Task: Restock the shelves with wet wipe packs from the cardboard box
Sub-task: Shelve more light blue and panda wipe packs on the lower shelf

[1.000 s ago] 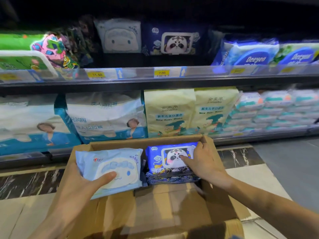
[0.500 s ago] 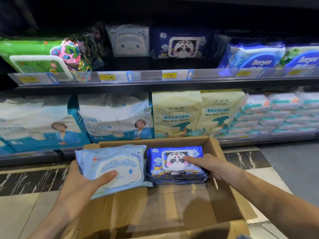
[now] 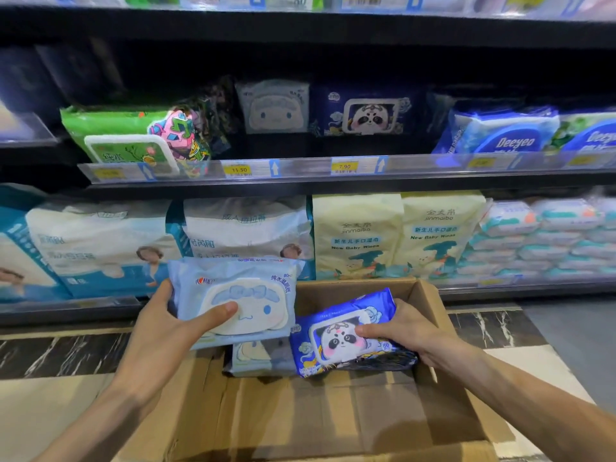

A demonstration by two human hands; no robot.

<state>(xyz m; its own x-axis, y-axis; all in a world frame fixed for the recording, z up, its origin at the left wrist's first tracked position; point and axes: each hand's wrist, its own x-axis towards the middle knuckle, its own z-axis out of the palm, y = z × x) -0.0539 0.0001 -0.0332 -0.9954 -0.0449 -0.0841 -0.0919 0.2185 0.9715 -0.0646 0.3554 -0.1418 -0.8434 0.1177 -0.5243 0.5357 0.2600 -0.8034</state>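
An open cardboard box sits on the floor before the shelves. My left hand grips a light blue wet wipe pack, raised above the box's left side. My right hand grips a dark blue panda wet wipe pack, tilted and lifted off the packs below. Another pale blue pack lies in the box under them. On the middle shelf stand a matching grey-blue pack and a matching panda pack, set far back.
Green packs and a colourful pack fill the middle shelf's left, Deeyeo packs its right. Large diaper bags, yellow baby wipe bags and stacked small packs line the lower shelf. Price tags run along the shelf edge.
Both hands have lifted their packs upward out of the box; the panda pack now tilts in my right hand. The view has tilted upward, showing more of the upper shelves.
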